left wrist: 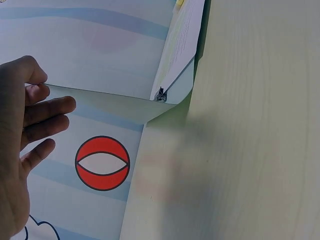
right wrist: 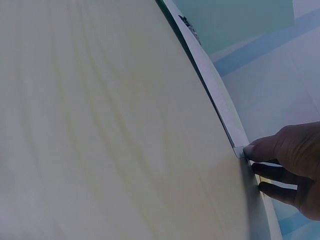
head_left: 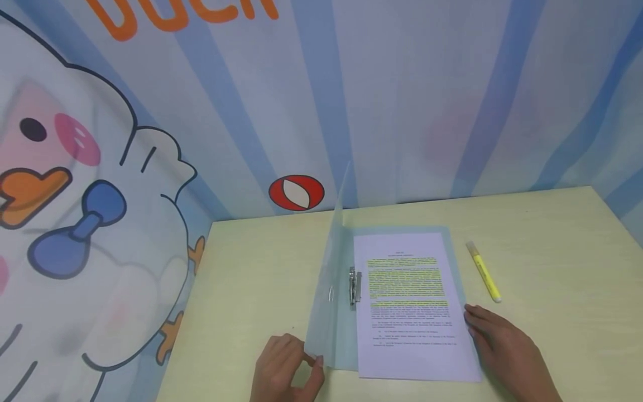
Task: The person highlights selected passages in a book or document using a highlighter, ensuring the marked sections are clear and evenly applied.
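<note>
A pale blue-green file folder (head_left: 345, 340) lies on the table with its front cover (head_left: 321, 312) raised nearly upright. My left hand (head_left: 287, 365) pinches the near outer edge of that cover between thumb and index finger; the other fingers are spread in the left wrist view. Inside the folder lies a printed sheet (head_left: 414, 363), its upper lines marked in yellow. A metal lever clip (head_left: 353, 287) stands by the sheet's left edge. My right hand (head_left: 507, 352) rests at the folder's right side, its extended fingers and thumb (right wrist: 260, 148) touching the edge there.
A yellow highlighter (head_left: 484, 273) with a greyish end lies on the table, right of the folder. The pale wooden table (head_left: 241, 279) meets a wall (head_left: 412, 111) at the back, printed with blue stripes and a cartoon duck (head_left: 135, 290) on the left.
</note>
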A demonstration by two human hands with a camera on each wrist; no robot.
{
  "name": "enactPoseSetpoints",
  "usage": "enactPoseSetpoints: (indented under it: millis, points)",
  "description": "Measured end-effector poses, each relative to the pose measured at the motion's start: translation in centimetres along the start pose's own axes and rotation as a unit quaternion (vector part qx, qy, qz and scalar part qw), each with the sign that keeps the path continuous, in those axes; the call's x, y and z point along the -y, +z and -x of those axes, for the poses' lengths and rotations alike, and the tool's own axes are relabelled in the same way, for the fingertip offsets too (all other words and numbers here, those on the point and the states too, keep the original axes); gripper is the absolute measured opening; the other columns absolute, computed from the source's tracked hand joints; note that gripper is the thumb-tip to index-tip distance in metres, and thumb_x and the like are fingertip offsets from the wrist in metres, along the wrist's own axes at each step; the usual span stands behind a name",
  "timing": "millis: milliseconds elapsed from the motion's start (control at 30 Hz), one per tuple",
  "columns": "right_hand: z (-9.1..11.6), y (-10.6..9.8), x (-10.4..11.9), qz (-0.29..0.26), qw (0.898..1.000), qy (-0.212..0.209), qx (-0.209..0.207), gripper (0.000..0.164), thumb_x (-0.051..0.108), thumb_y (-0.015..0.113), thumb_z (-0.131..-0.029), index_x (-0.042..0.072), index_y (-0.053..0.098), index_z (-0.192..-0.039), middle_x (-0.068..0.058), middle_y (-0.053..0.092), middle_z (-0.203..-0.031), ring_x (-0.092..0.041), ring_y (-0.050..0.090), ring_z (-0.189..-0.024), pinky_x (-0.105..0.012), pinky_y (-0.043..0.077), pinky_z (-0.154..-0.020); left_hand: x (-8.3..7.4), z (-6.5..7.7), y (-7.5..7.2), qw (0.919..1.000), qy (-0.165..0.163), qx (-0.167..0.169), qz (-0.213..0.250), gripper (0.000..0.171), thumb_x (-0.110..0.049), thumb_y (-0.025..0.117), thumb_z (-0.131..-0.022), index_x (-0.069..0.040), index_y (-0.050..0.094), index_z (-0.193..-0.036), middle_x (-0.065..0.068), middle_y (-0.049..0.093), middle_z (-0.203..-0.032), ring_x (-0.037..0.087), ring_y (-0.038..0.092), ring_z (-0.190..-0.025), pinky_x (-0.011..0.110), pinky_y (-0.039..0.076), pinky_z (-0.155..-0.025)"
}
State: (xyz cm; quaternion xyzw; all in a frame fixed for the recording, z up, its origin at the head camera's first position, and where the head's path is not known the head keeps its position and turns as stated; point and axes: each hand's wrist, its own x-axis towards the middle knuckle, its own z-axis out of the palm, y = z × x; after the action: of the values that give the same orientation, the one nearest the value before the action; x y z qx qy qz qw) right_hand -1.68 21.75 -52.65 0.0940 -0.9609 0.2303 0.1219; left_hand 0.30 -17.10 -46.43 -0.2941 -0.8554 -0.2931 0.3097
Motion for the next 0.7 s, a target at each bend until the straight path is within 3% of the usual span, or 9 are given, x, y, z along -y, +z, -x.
enactPoseSetpoints:
  millis: [233,700]
  points:
    - [0.15,-0.01,0.00,-0.003,1.000,-0.004,-0.009,0.034,0.013,0.070,-0.079,0.004,0.068,-0.112,-0.006,0.061,-0.123,-0.030,0.056,-0.109,-0.049,0.044,-0.084,0.02,0.33,-0.39,0.9996,-0.020,0.019,-0.009,0.031,-0.015,0.070,-0.073,-0.017,0.065,-0.104,-0.018,0.059,-0.076,-0.001,0.047,-0.071,0.015,0.034,-0.063]
    - [-0.09,-0.08,0.11,-0.001,1.000,0.011,0.009,0.034,0.012,0.069,-0.080,0.003,0.067,-0.113,-0.009,0.061,-0.123,-0.032,0.054,-0.111,-0.051,0.043,-0.086,0.56,0.89,-0.63,0.9993,-0.027,0.015,-0.020,0.029,-0.015,0.070,-0.074,-0.017,0.065,-0.103,-0.015,0.062,-0.080,-0.001,0.052,-0.072,0.017,0.037,-0.063]
